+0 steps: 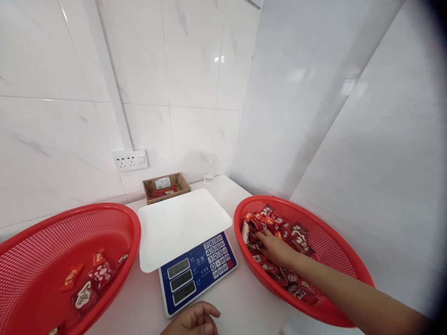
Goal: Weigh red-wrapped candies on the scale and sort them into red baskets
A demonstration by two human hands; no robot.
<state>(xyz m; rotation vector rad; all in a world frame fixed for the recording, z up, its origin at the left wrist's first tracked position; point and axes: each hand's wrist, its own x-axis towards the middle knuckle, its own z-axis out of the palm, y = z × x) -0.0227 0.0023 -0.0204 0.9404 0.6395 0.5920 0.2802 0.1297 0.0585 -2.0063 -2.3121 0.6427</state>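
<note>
My right hand (275, 249) reaches into the red basket on the right (335, 251) and rests among its many red snack packets (296, 237); its fingers curl down onto the packets, and what they hold is hidden. My left hand (193, 320) lies on the white counter just in front of the scale, fingers curled in loosely, holding nothing. The electronic scale (195, 267) stands between the two baskets, with a bare white weighing pan (181, 225) and a blue keypad panel. The red basket on the left (66, 223) holds a few red packets (92, 279).
A small cardboard box (166, 187) with red packets stands at the back against the tiled wall. A clear small cup (209, 173) sits in the corner. A white socket strip (131, 160) is on the wall. White walls close in at the back and right.
</note>
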